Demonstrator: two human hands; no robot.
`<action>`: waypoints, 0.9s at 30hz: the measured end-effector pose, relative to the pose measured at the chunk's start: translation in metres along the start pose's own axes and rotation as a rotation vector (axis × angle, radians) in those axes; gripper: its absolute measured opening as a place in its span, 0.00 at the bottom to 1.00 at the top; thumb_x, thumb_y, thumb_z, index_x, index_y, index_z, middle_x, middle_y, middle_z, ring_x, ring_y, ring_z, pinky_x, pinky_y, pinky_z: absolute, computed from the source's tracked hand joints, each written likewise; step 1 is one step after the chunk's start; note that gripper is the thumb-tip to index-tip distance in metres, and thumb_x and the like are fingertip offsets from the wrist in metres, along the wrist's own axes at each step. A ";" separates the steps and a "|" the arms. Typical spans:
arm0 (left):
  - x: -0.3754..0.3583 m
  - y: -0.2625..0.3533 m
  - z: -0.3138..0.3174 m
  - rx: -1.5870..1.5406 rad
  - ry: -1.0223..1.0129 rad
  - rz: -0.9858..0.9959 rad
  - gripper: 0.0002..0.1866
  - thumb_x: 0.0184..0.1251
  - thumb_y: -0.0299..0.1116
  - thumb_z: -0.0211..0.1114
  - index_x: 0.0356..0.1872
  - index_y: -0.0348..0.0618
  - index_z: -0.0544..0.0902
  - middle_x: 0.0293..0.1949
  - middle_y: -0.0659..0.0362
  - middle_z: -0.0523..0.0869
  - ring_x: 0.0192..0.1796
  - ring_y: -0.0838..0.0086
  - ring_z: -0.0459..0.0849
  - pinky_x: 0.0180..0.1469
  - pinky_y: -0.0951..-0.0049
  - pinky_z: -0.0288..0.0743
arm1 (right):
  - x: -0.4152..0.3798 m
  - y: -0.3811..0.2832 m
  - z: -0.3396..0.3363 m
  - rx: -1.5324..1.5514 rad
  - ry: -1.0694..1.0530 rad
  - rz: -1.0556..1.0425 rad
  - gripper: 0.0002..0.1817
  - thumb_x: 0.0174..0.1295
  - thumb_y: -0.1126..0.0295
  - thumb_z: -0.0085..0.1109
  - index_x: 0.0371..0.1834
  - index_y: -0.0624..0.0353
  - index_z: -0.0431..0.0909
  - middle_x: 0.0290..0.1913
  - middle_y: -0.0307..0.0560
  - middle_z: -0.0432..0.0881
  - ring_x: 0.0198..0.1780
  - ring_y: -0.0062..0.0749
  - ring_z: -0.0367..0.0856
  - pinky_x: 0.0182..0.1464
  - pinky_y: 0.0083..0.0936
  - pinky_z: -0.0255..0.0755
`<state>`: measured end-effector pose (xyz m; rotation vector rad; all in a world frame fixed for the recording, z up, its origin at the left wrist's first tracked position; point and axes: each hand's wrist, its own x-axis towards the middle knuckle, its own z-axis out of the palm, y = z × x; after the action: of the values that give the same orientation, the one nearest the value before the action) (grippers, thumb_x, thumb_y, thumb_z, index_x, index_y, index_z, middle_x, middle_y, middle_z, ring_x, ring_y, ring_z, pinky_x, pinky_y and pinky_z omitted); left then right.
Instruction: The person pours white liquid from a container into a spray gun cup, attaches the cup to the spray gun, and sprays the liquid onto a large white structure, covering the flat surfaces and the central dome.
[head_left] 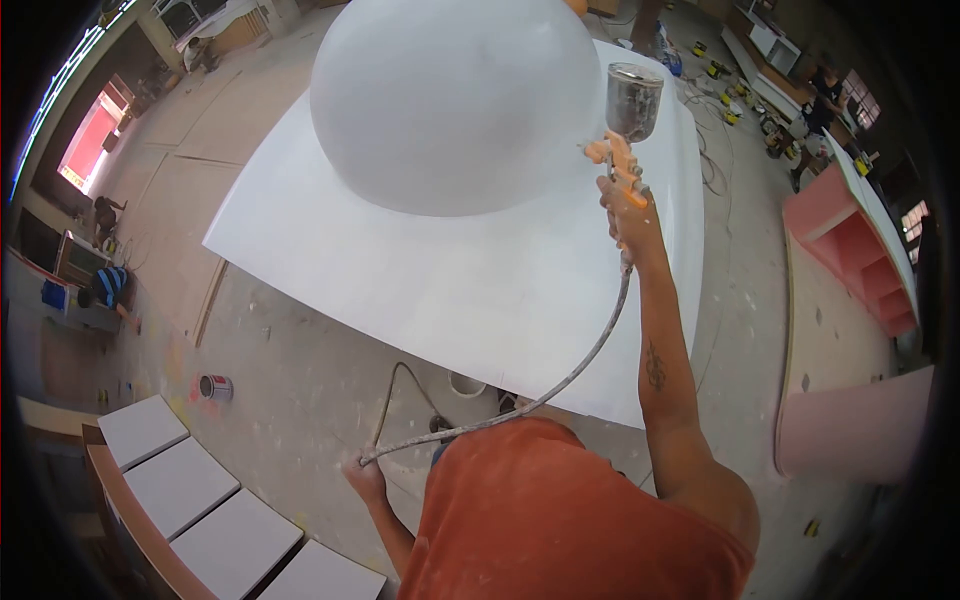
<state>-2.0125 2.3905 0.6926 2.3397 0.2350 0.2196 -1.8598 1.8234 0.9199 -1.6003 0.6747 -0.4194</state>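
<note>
on my remote feed, the left hand (366,478) clasps one hose (530,406); farther out, the right hand (632,215), nearer the dome (455,110), grips one spray gun (624,165), its long axis following the forearm (665,330), one cup (633,105) atop. the single dome lies left of the nozzle (596,152), on one base (470,285).

Right arm (665,350) outstretched, right grip (632,220) clenched, left grip (366,479) curled low

Can (217,388) on floor (290,340), pink shelf unit (855,245)
</note>
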 end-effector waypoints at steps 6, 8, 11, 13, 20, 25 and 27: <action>0.013 -0.058 -0.030 -0.174 0.165 -0.186 0.24 0.70 0.32 0.66 0.17 0.34 0.65 0.18 0.57 0.56 0.25 0.76 0.57 0.27 0.61 0.49 | -0.073 -0.015 0.075 0.081 -0.283 0.012 0.16 0.69 0.59 0.65 0.28 0.53 0.72 0.17 0.27 0.64 0.13 0.10 0.55 0.14 0.15 0.52; 0.019 -0.052 -0.040 -0.135 0.189 -0.137 0.24 0.70 0.31 0.65 0.17 0.34 0.64 0.18 0.60 0.56 0.25 0.77 0.57 0.26 0.61 0.49 | -0.082 -0.017 0.087 0.152 -0.363 0.029 0.16 0.68 0.59 0.65 0.28 0.53 0.72 0.17 0.27 0.64 0.13 0.10 0.56 0.14 0.15 0.53; 0.024 -0.046 -0.049 -0.142 0.207 -0.106 0.24 0.70 0.31 0.65 0.17 0.36 0.62 0.18 0.64 0.57 0.24 0.78 0.56 0.26 0.62 0.47 | -0.085 -0.017 0.090 0.222 -0.427 0.042 0.16 0.68 0.60 0.65 0.28 0.53 0.72 0.17 0.27 0.65 0.13 0.10 0.56 0.14 0.15 0.53; 0.026 -0.045 -0.050 -0.189 0.206 -0.130 0.25 0.70 0.31 0.65 0.17 0.37 0.61 0.18 0.65 0.57 0.24 0.78 0.56 0.26 0.62 0.47 | -0.084 -0.014 0.089 0.219 -0.418 0.039 0.15 0.68 0.60 0.65 0.28 0.52 0.72 0.17 0.27 0.65 0.13 0.10 0.55 0.14 0.15 0.53; 0.026 -0.028 -0.021 -0.126 0.090 -0.048 0.24 0.68 0.30 0.65 0.17 0.37 0.61 0.18 0.60 0.55 0.24 0.78 0.56 0.25 0.62 0.48 | -0.033 -0.001 0.025 0.063 -0.035 -0.035 0.15 0.69 0.59 0.65 0.28 0.53 0.73 0.17 0.26 0.65 0.13 0.10 0.55 0.15 0.16 0.51; 0.021 0.028 0.006 -0.040 -0.042 0.040 0.24 0.68 0.31 0.66 0.16 0.36 0.64 0.18 0.58 0.53 0.23 0.78 0.56 0.24 0.62 0.48 | 0.007 -0.025 -0.018 -0.162 0.202 -0.059 0.18 0.69 0.54 0.63 0.32 0.58 0.77 0.20 0.32 0.68 0.19 0.15 0.64 0.22 0.19 0.61; 0.019 0.047 0.016 -0.078 -0.082 0.037 0.24 0.68 0.31 0.67 0.16 0.36 0.63 0.18 0.58 0.53 0.23 0.78 0.56 0.24 0.62 0.48 | 0.035 -0.023 -0.028 -0.206 0.345 -0.141 0.19 0.69 0.54 0.62 0.36 0.62 0.79 0.25 0.38 0.74 0.26 0.25 0.72 0.33 0.26 0.69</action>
<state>-1.9855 2.3514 0.7168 2.2717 0.1405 0.1483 -1.8466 1.7811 0.9429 -1.7956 0.8910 -0.7616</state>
